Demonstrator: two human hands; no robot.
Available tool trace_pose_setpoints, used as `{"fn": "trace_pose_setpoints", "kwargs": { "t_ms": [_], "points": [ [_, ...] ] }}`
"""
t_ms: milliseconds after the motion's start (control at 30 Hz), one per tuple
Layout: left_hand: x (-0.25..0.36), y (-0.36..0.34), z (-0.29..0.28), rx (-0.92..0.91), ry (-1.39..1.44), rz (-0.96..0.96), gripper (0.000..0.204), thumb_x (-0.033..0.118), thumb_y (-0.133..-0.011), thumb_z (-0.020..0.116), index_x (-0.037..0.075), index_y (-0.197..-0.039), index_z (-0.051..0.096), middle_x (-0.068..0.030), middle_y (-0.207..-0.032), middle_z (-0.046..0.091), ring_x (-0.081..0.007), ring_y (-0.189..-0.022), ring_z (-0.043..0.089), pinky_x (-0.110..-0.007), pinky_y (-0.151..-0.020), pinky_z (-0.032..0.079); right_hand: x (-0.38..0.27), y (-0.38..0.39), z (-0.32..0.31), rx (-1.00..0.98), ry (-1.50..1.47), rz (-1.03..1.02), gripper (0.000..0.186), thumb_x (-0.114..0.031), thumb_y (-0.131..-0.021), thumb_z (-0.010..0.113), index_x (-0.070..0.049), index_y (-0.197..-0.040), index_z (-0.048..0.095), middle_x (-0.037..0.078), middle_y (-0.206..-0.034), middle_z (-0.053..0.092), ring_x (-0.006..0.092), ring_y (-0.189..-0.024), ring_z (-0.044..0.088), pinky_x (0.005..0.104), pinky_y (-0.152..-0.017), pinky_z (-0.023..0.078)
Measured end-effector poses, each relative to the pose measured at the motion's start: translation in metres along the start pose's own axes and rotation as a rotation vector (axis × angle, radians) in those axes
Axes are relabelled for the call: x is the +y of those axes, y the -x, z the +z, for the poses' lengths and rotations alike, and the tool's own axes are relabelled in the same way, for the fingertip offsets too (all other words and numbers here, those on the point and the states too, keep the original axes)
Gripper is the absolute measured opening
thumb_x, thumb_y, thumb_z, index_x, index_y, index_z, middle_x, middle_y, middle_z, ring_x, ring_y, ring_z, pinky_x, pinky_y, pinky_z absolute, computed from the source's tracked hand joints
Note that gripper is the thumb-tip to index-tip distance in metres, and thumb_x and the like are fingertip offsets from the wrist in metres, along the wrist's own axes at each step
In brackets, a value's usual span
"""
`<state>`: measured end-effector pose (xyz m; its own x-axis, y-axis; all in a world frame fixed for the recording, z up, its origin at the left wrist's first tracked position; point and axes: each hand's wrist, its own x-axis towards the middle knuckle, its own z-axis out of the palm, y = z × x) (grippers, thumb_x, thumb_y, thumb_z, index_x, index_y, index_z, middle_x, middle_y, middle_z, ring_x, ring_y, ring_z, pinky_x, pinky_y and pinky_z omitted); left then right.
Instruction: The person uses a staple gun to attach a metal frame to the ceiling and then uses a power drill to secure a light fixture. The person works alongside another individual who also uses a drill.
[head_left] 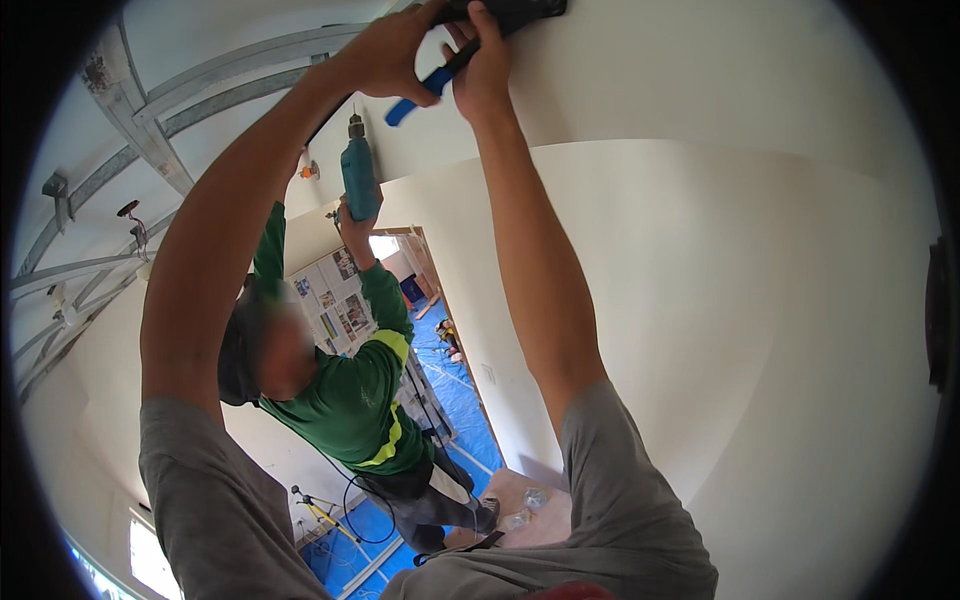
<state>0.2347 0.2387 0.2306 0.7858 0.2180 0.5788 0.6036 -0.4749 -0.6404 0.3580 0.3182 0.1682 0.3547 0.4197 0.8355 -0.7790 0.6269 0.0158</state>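
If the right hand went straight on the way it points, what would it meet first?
Probably the dark object at the picture's top edge, right by the fingers of the right hand; it may be part of the blue-handled tool there. Depth is unclear, and the view is cut off above.

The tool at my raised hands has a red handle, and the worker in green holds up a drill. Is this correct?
Wrong colour: the head view shows the tool's handle blue and black, not red. The worker in green does hold up a drill.
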Motion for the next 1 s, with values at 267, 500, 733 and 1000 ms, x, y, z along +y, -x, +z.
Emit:
{"fn": "trace_pose_setpoints", "kwargs": {
  "t_ms": [267,500,733,1000],
  "points": [
    [-0.028,0.013,0.053,0.258,0.272,-0.047,0.129,0.028,-0.054,0.096,0.004,-0.157,0.023,-0.0244,-0.143,0.051,-0.0407,-0.129,0.056,-0.044,-0.111,0.047,0.011,-0.018,0.005,-0.034,-0.078,-0.206,0.027,-0.027,-0.101,0.06,-0.002,-0.11,0.055,0.011,-0.093,0.067,0.0215,-0.084,0.07,0.0368,-0.08,0.058],
    [-0.039,0.008,0.062,0.24,0.036,-0.077,0.111,0.041,-0.054,0.091,0.002,-0.145,0.04,-0.0224,-0.123,0.06,-0.0407,-0.119,0.059,-0.046,-0.098,0.052,-0.001,-0.013,0.023,0.121,-0.037,-0.188,0.021,-0.023,-0.098,0.069,-0.002,-0.098,0.066,0.005,-0.086,0.069,0.0177,-0.082,0.068,0.0345,-0.078,0.055],
    [-0.029,0.004,0.028,0.195,-0.002,-0.111,0.079,0.038,-0.055,0.09,0.006,-0.119,0.056,-0.0177,-0.103,0.069,-0.0397,-0.098,0.067,-0.047,-0.086,0.055,-0.01,-0.012,0.048,0.246,-0.014,-0.342,0.033,-0.024,-0.099,0.071,-0.001,-0.078,0.061,0.007,-0.065,0.061,0.0178,-0.05,0.056,0.0336,-0.049,0.048],
    [-0.019,-0.002,0.012,0.03,0.131,-0.102,0.086,0.039,-0.065,0.088,0.008,-0.139,0.055,-0.0179,-0.112,0.073,-0.0332,-0.101,0.07,-0.043,-0.089,0.055,-0.035,0.004,0.076,0.319,-0.031,-0.291,0.039,-0.028,-0.099,0.071,-0.003,-0.075,0.053,0.006,-0.06,0.054,0.0183,-0.043,0.052,0.0343,-0.041,0.046]
  ]
}}
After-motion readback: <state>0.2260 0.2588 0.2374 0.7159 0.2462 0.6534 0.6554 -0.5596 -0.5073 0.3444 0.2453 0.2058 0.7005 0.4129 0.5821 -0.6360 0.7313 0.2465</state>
